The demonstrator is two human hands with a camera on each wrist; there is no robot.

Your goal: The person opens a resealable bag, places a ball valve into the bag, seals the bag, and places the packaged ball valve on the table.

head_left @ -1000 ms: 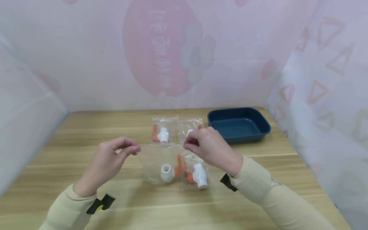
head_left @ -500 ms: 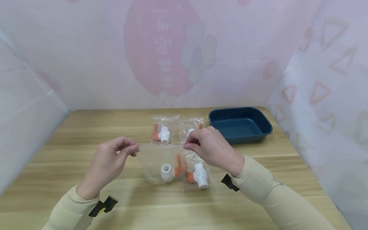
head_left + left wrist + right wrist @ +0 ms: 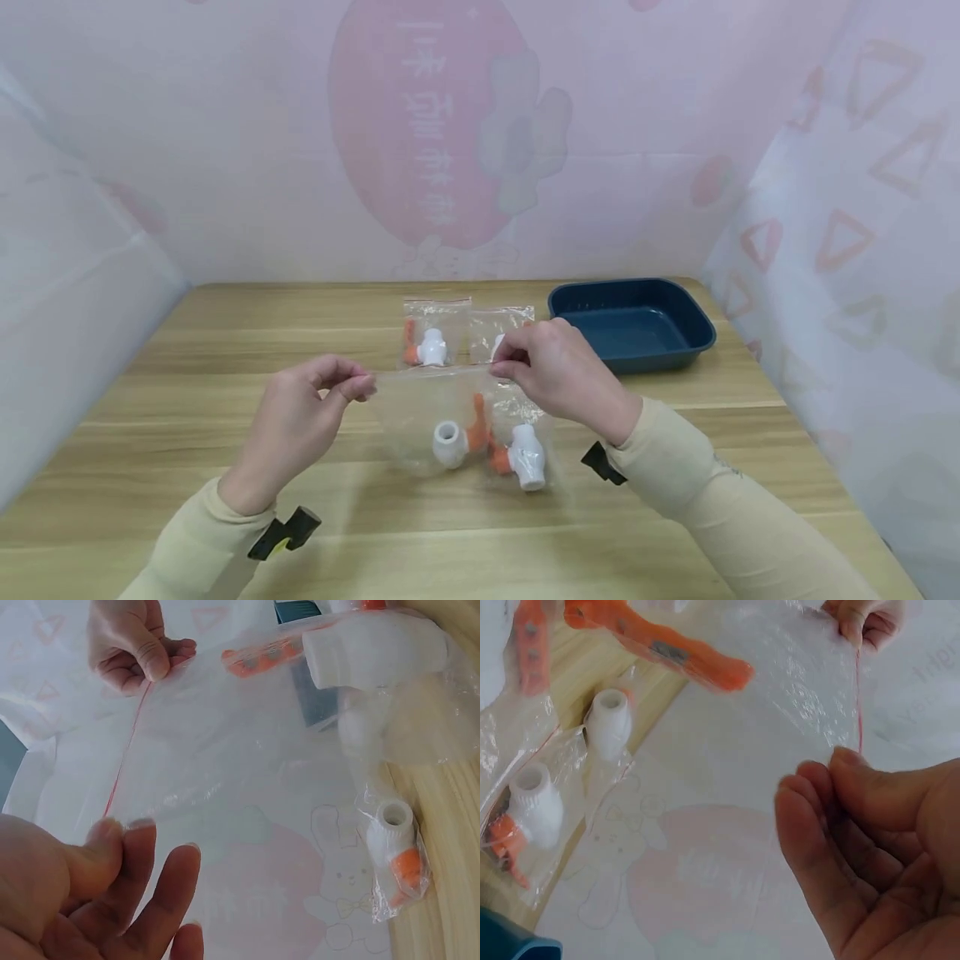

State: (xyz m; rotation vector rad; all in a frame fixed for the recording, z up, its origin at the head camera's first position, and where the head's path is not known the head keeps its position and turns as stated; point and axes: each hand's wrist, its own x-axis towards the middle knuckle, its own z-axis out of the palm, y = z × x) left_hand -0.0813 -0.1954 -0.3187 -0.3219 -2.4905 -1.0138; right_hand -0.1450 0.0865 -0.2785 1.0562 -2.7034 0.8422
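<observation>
Between my two hands a clear zip bag (image 3: 408,408) is stretched, its red-lined top edge running from one hand to the other. Inside it lies a white ball valve (image 3: 450,444) with an orange handle (image 3: 259,661). My left hand (image 3: 296,425) pinches the top left corner between thumb and index finger. At the opposite corner my right hand (image 3: 562,371) pinches the edge the same way, as the right wrist view shows with its thumb (image 3: 881,787). Just right of the stretched bag, another bagged valve (image 3: 528,458) lies on the table.
Behind the hands lie two more bagged valves, one at the back left (image 3: 432,346) and one partly hidden by the right hand (image 3: 498,337). A dark blue plastic basin (image 3: 630,333) stands at the back right of the wooden table (image 3: 247,333). Printed cloth walls (image 3: 247,167) surround it.
Both hands keep their pinch on the bag's corners. Hands and bag sit slightly farther right and higher in the head view, while the whole scene has also shifted a little right.
</observation>
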